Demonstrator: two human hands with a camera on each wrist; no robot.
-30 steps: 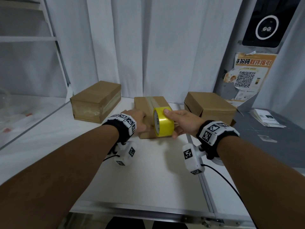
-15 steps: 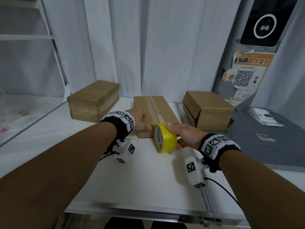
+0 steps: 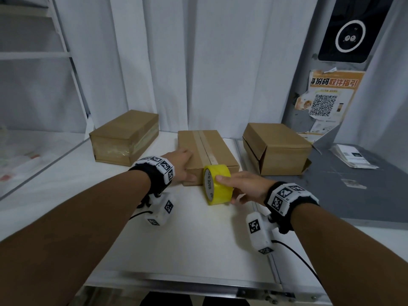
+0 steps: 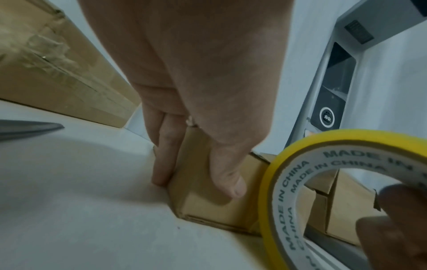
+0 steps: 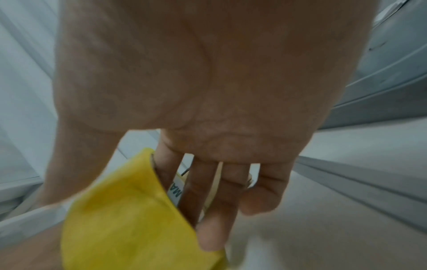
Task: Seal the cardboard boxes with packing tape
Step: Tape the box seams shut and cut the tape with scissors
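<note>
White and smooth, the table point(image 3: 181, 239) runs from a metal front rail to pale curtains at the back, with a grey surface adjoining it on the right. Nearest, the right hand point(image 3: 245, 188) grips the yellow tape roll point(image 3: 217, 186), thumb on the glossy outer band and fingers hooked through its white cardboard core, which is printed with grey lettering; the roll stands on edge against the near end of the middle box point(image 3: 207, 155). The left hand point(image 3: 183, 165) clasps that box's near left corner, thumb pressed on the front face and fingers down the side wall, bracing it. Judging by this, the strip along the top seam is being carried down over the front edge. To do it well, the roll should likely stay low and taut so the film lies flat without wrinkles, while the bracing hand stops the light carton sliding; the tail then wants rubbing down firmly before it is torn. The box is plain matte brown cardboard, oblong, with a translucent strip of tape point(image 3: 204, 149) running lengthwise over its top flaps. Farther left sits another box point(image 3: 125, 135) with shiny, crinkled clear tape along its side. Well to the right stands a third box point(image 3: 278, 146), its side flap gaping, seemingly not yet sealed.
</note>
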